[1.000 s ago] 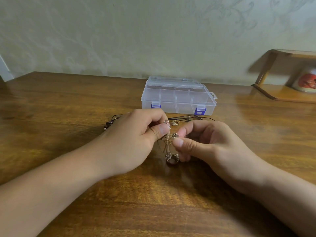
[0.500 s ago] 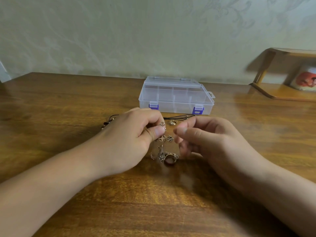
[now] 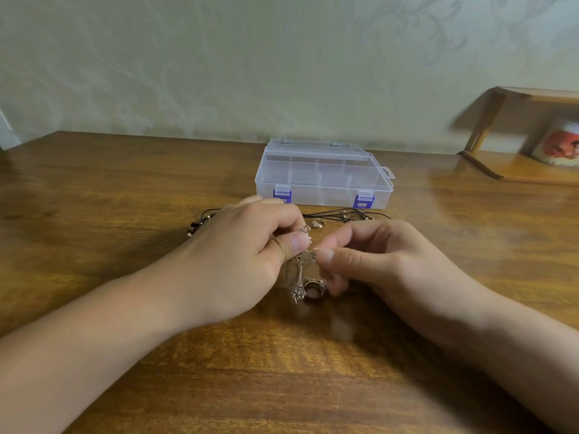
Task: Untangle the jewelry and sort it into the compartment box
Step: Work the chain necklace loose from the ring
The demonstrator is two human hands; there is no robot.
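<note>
A tangle of gold-coloured jewelry (image 3: 301,277) hangs between my hands just above the wooden table (image 3: 125,198); a ring with a dark stone (image 3: 313,291) sits at its lower end. My left hand (image 3: 247,258) pinches the top of the tangle between thumb and forefinger. My right hand (image 3: 372,261) pinches it from the right side. Behind my hands lie a black cord necklace (image 3: 344,213) and a small gold piece (image 3: 318,223). The clear compartment box (image 3: 322,173) with blue latches stands closed further back.
A dark beaded end of cord (image 3: 195,227) lies left of my left hand. At the back right a wooden shelf stand (image 3: 513,170) holds a white cup with a red picture (image 3: 559,145). A pale patterned wall rises behind the table.
My right hand let go of the tangle and drew slightly apart, then came back in to pinch it again. The jewelry swung a little lower and left.
</note>
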